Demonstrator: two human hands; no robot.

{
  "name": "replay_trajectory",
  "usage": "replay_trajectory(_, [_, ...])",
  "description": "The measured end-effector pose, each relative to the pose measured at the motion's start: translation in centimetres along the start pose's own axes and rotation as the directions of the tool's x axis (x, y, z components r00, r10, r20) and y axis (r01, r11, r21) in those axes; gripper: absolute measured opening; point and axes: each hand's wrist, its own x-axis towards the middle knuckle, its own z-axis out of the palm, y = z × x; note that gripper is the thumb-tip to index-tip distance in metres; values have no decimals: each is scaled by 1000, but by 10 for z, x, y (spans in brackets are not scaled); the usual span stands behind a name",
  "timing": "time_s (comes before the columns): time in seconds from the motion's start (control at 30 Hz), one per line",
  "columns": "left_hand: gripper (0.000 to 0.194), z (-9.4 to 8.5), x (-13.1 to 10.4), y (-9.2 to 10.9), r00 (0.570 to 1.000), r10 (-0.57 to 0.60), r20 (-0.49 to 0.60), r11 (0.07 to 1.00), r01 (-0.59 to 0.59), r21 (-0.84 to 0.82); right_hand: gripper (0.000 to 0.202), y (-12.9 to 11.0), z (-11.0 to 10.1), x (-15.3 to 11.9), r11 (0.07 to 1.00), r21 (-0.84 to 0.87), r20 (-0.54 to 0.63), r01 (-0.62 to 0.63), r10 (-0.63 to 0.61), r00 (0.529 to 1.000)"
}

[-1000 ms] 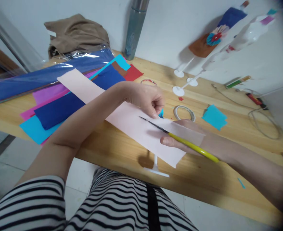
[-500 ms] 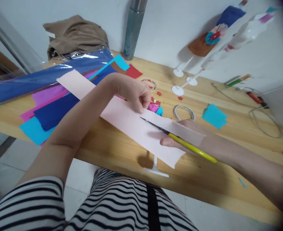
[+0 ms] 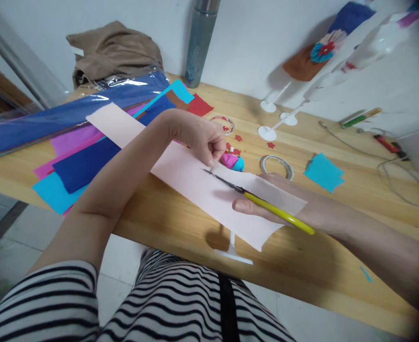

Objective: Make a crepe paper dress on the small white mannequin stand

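Pale pink paper (image 3: 184, 173) slants across the wooden surface (image 3: 181, 221), from the coloured sheets (image 3: 88, 164) at its left toward the middle of its near edge; the left hand (image 3: 208, 141), its thumb and finger pinching the paper's far edge, has moved leftward since a second ago, baring a pink-and-blue bundle (image 3: 232, 162); the right hand (image 3: 258, 210) grips the yellow scissors (image 3: 262, 203), though I cannot tell how far the handles part; their tips have just edged toward the left hand, so the cut is probably lengthening.
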Motion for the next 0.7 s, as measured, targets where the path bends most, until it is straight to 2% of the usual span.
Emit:
replay_trajectory(0.27, [14, -2, -3, -3, 999, -19, -48, 1000, 19, -3, 52, -6, -2, -6, 992, -127, -58, -6, -2, 998])
replay_trajectory(0.37, [18, -1, -2, -3, 1000, -8, -28, 1000, 8, -27, 55, -6, 0, -4, 994, -108, -30, 8, -11, 999])
replay_trajectory(0.5, [21, 2, 1, 2, 1000, 19, 18, 995, -17, -96, 47, -9, 2, -1, 998, -63, -106, 24, -30, 994])
replay_trajectory(0.6, [15, 4, 4, 5, 998, 60, -16, 992, -62, -106, 46, -10, 2, -1, 998, -53, -92, 30, -35, 995])
replay_trajectory(0.7, [18, 5, 4, 6, 995, 88, -35, 988, -92, -127, 49, -6, 3, -3, 1000, -21, -102, 20, -22, 995])
